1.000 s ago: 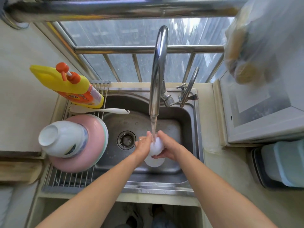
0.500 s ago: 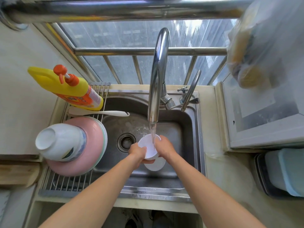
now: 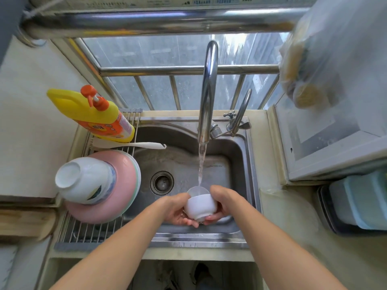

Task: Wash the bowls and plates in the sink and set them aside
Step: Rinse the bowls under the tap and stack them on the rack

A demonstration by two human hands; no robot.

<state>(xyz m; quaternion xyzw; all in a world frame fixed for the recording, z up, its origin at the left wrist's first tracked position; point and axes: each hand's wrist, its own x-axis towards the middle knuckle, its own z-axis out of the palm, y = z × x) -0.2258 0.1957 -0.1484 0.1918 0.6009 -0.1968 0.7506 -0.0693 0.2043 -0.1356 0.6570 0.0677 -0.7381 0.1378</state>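
From the head camera, both hands cup a small white bowl (image 3: 200,207) over the steel sink (image 3: 240,155), its mouth tipped away toward the tap stream (image 3: 201,164), which runs into it. The left hand (image 3: 178,210) curls its fingers under the bowl's left side; the right hand (image 3: 225,203) wraps the right side, thumb on top. On the drying rack (image 3: 88,233) at left, an upturned white bowl (image 3: 83,181) sits on an upturned pink bowl (image 3: 117,197), beside a yellow detergent bottle (image 3: 94,116)
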